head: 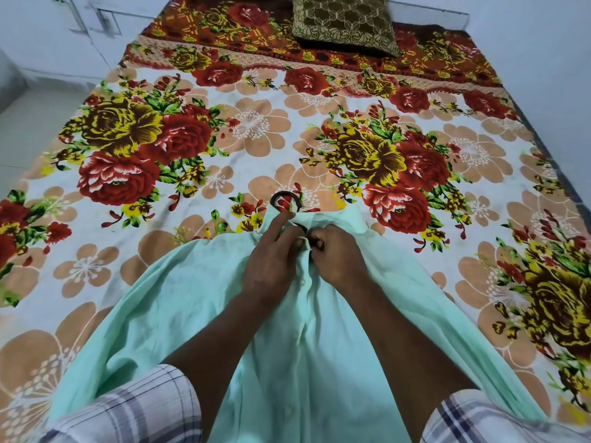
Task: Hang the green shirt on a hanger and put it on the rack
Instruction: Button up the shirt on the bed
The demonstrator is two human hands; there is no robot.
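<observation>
Green shirt lengthwise, hanger hook at far collar; left hand, right hand pinching placket.

The green shirt is thin, matt woven cloth, smooth but softly creased, with small pale buttons that look like plastic. The hanger hook showing above its collar is dark and slightly glossy, metal or plastic I cannot tell. The bed sheet is printed matt cloth; the cushion has a faintly shiny, raised woven pattern.
</observation>
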